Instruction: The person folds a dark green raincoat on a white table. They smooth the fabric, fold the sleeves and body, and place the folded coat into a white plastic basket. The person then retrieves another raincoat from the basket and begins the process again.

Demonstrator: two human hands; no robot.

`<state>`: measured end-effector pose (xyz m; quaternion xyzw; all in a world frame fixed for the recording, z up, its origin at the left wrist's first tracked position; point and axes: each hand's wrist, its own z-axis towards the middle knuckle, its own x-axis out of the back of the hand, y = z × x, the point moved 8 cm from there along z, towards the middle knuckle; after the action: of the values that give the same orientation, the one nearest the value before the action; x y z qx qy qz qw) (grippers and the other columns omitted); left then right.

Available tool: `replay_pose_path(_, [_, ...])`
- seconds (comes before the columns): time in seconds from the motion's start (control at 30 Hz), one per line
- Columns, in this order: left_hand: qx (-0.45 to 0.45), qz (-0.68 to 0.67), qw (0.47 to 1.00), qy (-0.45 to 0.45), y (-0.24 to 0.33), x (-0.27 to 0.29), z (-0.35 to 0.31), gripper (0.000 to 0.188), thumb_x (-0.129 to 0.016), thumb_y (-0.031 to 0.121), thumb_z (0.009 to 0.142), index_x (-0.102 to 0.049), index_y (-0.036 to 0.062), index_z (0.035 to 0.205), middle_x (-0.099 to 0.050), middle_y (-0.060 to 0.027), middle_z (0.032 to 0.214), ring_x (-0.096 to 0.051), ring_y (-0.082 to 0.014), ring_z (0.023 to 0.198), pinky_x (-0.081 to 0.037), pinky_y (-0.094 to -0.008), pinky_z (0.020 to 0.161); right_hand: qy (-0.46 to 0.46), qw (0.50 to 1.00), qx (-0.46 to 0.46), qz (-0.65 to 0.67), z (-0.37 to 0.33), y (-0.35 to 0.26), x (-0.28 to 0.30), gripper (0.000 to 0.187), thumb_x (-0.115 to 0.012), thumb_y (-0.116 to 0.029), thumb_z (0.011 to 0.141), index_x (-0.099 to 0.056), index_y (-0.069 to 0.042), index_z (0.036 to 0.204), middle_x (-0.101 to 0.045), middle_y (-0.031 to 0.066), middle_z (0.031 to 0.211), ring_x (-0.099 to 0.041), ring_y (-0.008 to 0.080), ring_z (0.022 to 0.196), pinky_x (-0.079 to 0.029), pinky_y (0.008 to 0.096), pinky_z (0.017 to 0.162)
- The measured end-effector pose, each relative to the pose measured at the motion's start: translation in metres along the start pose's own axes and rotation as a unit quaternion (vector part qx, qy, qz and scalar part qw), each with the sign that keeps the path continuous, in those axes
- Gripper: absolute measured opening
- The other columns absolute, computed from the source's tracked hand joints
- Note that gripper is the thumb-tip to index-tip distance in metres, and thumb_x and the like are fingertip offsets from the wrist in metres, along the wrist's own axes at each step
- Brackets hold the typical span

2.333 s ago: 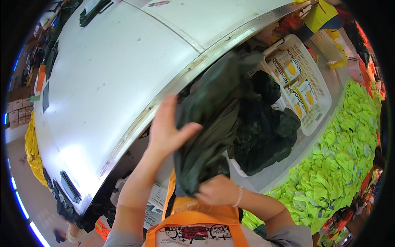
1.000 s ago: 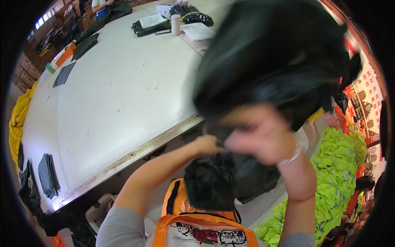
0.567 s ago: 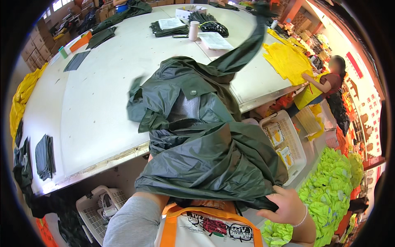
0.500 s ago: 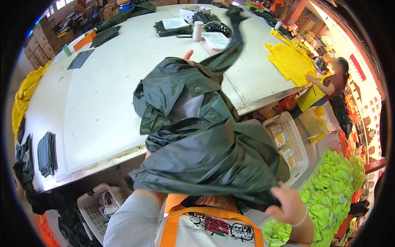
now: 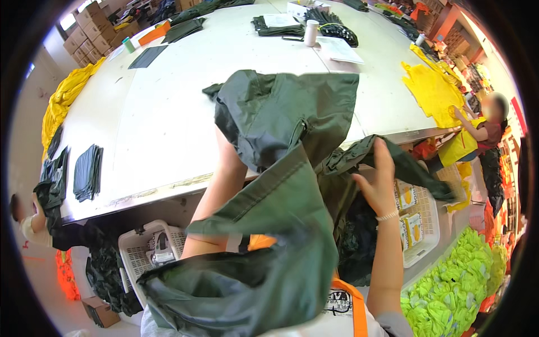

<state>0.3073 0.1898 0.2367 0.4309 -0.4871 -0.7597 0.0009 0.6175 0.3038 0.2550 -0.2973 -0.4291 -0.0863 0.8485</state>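
A dark green rain jacket (image 5: 292, 112) hangs in front of me, bunched over the table's near edge. Its lower folds fall toward my lap and blur with motion. My left forearm reaches up beneath the jacket, and the cloth hides that hand and its fingers. At the jacket's right side, my right hand (image 5: 383, 182) holds a narrow length of the same cloth, thumb on the near side and a finger pointing up. The loose end of that length swings out to the right, past the hand.
The white table (image 5: 163, 118) bears folded dark garments (image 5: 88, 172), a white bottle (image 5: 311, 32) and yellow garments (image 5: 429, 92). White baskets (image 5: 147, 238) stand below its edge. Lime-green clothing (image 5: 449, 286) is heaped at right. A person (image 5: 483, 132) works at far right, another at far left.
The jacket has been turned and lifted, and its long loose piece has swung from the far side to the right. My right hand has risen from the near hem to the jacket's right side.
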Motion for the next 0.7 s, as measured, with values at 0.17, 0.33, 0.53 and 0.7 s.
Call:
replay_pose_path(0.17, [-0.004, -0.033, 0.999, -0.004, 0.0, -0.008, -0.015, 0.07, -0.075, 0.04, 0.073, -0.044, -0.0039, 0.118, -0.043, -0.0212, 0.129, -0.053, -0.0208, 0.102, -0.046, -0.0309, 0.08, -0.183, 0.911, -0.071, 0.364, 0.031, 0.012, -0.109, 0.107, -0.069, 0.001, 0.068, -0.001, -0.01, 0.15, -0.033, 0.0167, 0.145, -0.032, 0.0262, 0.134, -0.027, 0.0315, 0.107])
replay_pose_path(0.33, [-0.017, 0.066, 0.996, -0.054, 0.064, 0.005, -0.063, 0.076, -0.077, 0.042, 0.07, -0.042, -0.0046, 0.119, -0.04, -0.0225, 0.132, -0.052, -0.0209, 0.103, -0.046, -0.0303, 0.079, -0.46, 0.695, -0.1, 0.543, -0.007, -0.02, -0.138, 0.093, -0.073, -0.008, 0.059, -0.031, -0.003, 0.142, -0.052, 0.0149, 0.117, -0.05, 0.0187, 0.11, -0.042, 0.0281, 0.09])
replay_pose_path(0.53, [0.07, 0.193, 0.83, -0.519, 0.134, -0.017, -0.156, 0.083, -0.08, 0.044, 0.068, -0.039, -0.0054, 0.12, -0.036, -0.024, 0.136, -0.05, -0.021, 0.105, -0.045, -0.0296, 0.078, -0.095, 0.914, -0.059, 0.39, 0.024, 0.039, -0.022, 0.046, -0.063, 0.016, 0.062, -0.061, 0.001, 0.106, -0.062, 0.0034, 0.099, -0.057, 0.0143, 0.094, -0.047, 0.0281, 0.084])
replay_pose_path(0.7, [0.41, 0.224, 0.802, -0.373, 0.052, -0.032, -0.23, 0.085, -0.069, 0.058, 0.075, -0.038, -0.0053, 0.124, -0.057, -0.0067, 0.1, -0.05, -0.0114, 0.084, -0.044, -0.0271, 0.068, -0.022, 0.933, 0.005, 0.358, 0.038, 0.078, 0.156, 0.032, -0.042, -0.019, 0.094, -0.053, 0.002, 0.115, -0.057, 0.009, 0.113, -0.054, 0.0176, 0.106, -0.039, 0.0301, 0.096])
